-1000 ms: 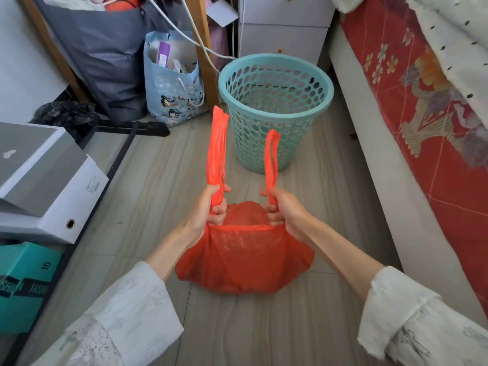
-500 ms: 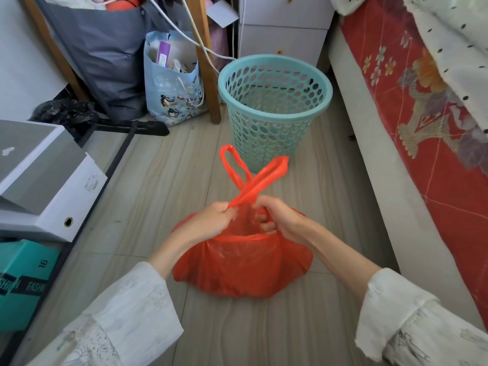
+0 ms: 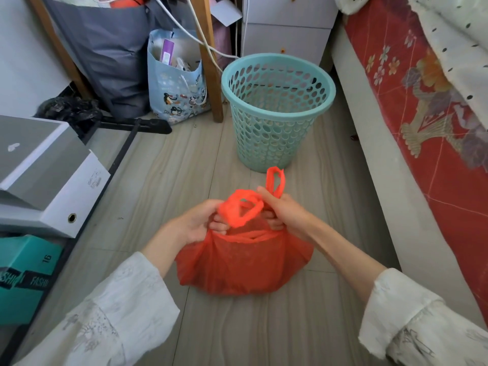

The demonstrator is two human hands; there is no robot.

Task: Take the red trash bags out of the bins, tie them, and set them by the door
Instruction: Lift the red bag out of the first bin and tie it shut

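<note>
A red trash bag [image 3: 243, 262] sits on the wood-look floor in front of me, bulging and low. My left hand [image 3: 198, 223] grips one handle loop at the bag's mouth, and that loop curls over between my hands. My right hand [image 3: 285, 215] holds the other handle, whose tip sticks up above my fingers. The two handles cross above the bag's opening. Behind the bag stands a teal perforated bin [image 3: 277, 112] with no bag in it.
A bed with a red patterned cover [image 3: 427, 128] runs along the right. White binder boxes [image 3: 50, 178] and a teal box [image 3: 23, 276] sit at the left. A penguin-print bag [image 3: 177, 96], a grey bag and a white drawer unit [image 3: 287, 25] stand at the back.
The handles, held straight up and apart a second ago, were crossed over each other and pulled down low; both hands have closed in together at the bag's mouth.
</note>
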